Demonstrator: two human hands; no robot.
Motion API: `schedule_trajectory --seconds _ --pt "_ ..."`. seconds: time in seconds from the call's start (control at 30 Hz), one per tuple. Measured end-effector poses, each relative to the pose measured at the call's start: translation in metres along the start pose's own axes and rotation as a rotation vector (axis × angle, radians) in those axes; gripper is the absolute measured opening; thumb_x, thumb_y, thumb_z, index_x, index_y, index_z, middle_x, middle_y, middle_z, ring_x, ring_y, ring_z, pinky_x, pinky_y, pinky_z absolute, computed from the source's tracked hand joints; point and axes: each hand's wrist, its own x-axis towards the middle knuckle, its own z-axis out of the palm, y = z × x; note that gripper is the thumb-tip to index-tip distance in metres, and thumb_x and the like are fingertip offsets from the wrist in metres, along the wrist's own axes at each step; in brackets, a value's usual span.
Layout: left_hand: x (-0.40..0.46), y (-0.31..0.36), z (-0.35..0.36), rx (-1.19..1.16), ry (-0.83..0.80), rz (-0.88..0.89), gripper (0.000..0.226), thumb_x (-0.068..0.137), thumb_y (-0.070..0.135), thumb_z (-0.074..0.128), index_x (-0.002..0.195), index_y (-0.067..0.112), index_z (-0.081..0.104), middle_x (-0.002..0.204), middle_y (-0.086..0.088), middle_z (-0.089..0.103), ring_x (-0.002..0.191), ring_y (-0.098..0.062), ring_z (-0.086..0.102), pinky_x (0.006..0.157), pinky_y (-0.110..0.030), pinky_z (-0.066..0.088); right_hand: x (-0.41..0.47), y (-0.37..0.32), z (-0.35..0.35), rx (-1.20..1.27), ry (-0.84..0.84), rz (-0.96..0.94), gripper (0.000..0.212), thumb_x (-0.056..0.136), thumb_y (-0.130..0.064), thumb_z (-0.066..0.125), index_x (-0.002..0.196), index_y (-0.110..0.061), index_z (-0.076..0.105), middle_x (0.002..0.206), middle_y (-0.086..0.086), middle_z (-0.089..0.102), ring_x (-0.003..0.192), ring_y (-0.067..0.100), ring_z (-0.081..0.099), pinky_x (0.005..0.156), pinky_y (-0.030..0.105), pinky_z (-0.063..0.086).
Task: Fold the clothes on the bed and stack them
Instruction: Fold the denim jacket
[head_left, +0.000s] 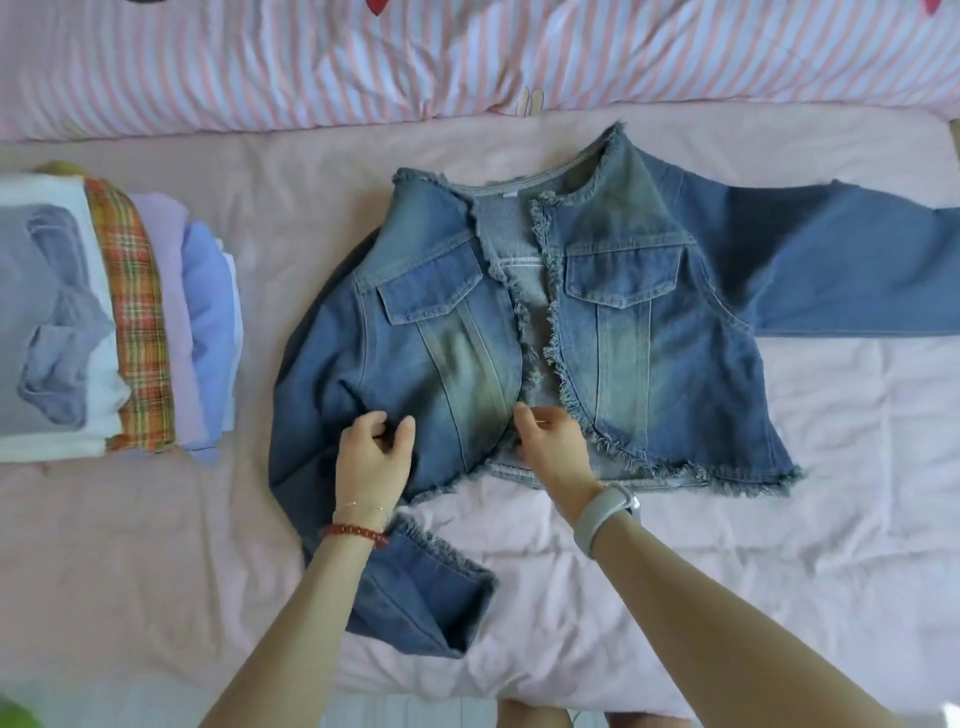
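Note:
A cropped blue denim jacket (639, 332) with frayed edges lies front-up and open in the middle of the pink bed (779, 519). Its one sleeve stretches flat to the right edge; the other sleeve (415, 597) bends down toward me at the lower left. My left hand (371, 457) pinches a fold of the left front panel near its hem. My right hand (550, 447) pinches the frayed inner edge of that same panel at the centre opening. A stack of folded clothes (119, 322) sits at the left.
The stack holds grey-blue, white, plaid, lilac and blue pieces, leaning to the right. A pink-and-white striped duvet (415, 62) runs along the far side of the bed. Bare knees show at the bottom edge of the view.

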Motion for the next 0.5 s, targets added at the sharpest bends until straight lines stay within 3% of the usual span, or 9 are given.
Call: schedule_trajectory --seconds 0.07,0.1,0.13,0.2,0.27,0.37,0.43,0.5 --pt "-0.01 -0.013 0.004 -0.078 0.001 0.019 0.029 0.09 0.009 0.054 0.118 0.007 0.055 0.121 -0.012 0.052 0.103 -0.018 0.054 0.098 -0.032 0.04 0.002 -0.005 0.007 0.08 -0.046 0.079 0.026 0.089 -0.028 0.055 0.083 -0.004 0.058 0.068 0.006 0.057 0.074 0.032 0.063 0.074 0.042 0.053" --pt "-0.016 -0.017 0.004 -0.164 0.0 0.044 0.029 0.088 0.0 0.051 0.114 0.011 0.056 0.119 -0.009 0.051 0.099 -0.009 0.054 0.097 -0.03 0.039 0.003 -0.006 0.009 0.169 -0.066 0.128 0.018 0.089 -0.025 0.057 0.09 -0.007 0.056 0.069 0.005 0.059 0.069 0.026 0.065 0.073 0.04 0.055" --pt "-0.022 -0.02 0.003 -0.255 -0.012 0.073 0.035 0.085 -0.007 0.049 0.109 0.018 0.056 0.117 -0.006 0.049 0.096 -0.001 0.053 0.096 -0.029 0.04 0.004 -0.007 0.009 0.278 -0.081 0.183 0.013 0.09 -0.019 0.059 0.092 -0.008 0.053 0.064 0.004 0.059 0.057 0.017 0.063 0.062 0.031 0.056" --pt "-0.036 -0.026 0.001 -0.369 -0.069 0.17 0.049 0.077 -0.011 0.048 0.106 0.029 0.051 0.119 -0.004 0.046 0.104 0.0 0.051 0.098 -0.026 0.04 0.005 -0.011 0.005 0.433 -0.106 0.258 0.015 0.091 -0.01 0.058 0.079 -0.007 0.05 0.041 -0.002 0.053 0.033 0.007 0.05 0.038 0.016 0.044" --pt "-0.045 -0.034 -0.001 -0.276 -0.13 0.339 0.06 0.067 -0.002 0.053 0.115 0.032 0.043 0.125 0.002 0.04 0.115 -0.007 0.045 0.102 -0.022 0.036 0.006 -0.01 -0.001 0.462 -0.128 0.26 0.025 0.091 -0.007 0.056 0.069 -0.008 0.045 0.034 -0.004 0.046 0.026 0.006 0.044 0.032 0.012 0.037" --pt "-0.045 -0.046 -0.001 0.097 -0.165 0.613 0.079 0.063 0.006 0.075 0.13 0.022 0.037 0.135 -0.009 0.032 0.121 -0.015 0.041 0.102 -0.023 0.036 0.005 -0.011 -0.008 0.386 -0.104 0.155 0.031 0.091 -0.008 0.056 0.065 -0.012 0.041 0.05 0.001 0.041 0.032 0.005 0.043 0.039 0.016 0.039" --pt "-0.043 -0.044 0.002 0.183 -0.137 0.58 0.079 0.061 0.004 0.082 0.129 0.007 0.042 0.126 -0.018 0.04 0.108 -0.021 0.05 0.093 -0.027 0.045 0.003 -0.012 -0.011 0.335 -0.084 0.091 0.031 0.091 -0.009 0.056 0.064 -0.013 0.04 0.055 0.002 0.04 0.041 0.008 0.044 0.049 0.021 0.043" --pt "-0.042 -0.028 0.002 0.133 -0.052 0.456 0.057 0.064 -0.007 0.076 0.115 -0.001 0.052 0.109 -0.016 0.049 0.092 -0.026 0.056 0.081 -0.039 0.052 -0.001 -0.019 -0.014 0.289 -0.062 0.021 0.031 0.091 -0.01 0.055 0.064 -0.014 0.041 0.055 -0.001 0.04 0.046 0.009 0.044 0.056 0.026 0.044"
